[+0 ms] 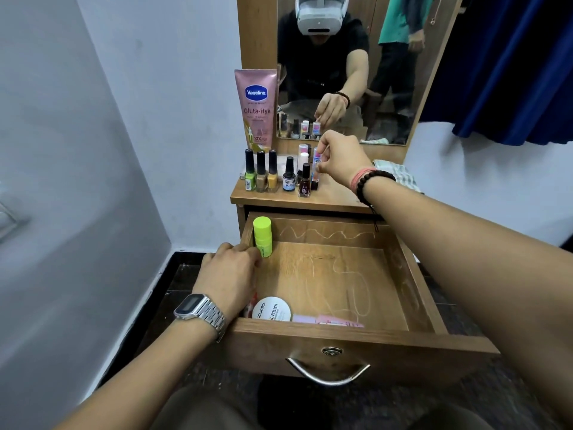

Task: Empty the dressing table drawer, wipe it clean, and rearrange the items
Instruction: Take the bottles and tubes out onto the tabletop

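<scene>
The wooden drawer (412, 293) stands pulled out below the dressing table top (335, 197). At its back left corner my left hand (229, 271) grips a neon-green stick bottle (262, 234), which stands upright. A white round nail polish remover tub (272, 311) and a pink packet (325, 320) lie at the drawer's front. On the table top my right hand (341, 156) pinches a small pink-and-blue tube (316, 159) at the end of a row of nail polish bottles (273, 172).
A pink Vaseline lotion tube (256, 110) leans upright against the mirror frame. A checked cloth (400, 175) lies at the table's right end. The mirror (356, 66) shows me and another person. A blue curtain (511, 72) hangs to the right.
</scene>
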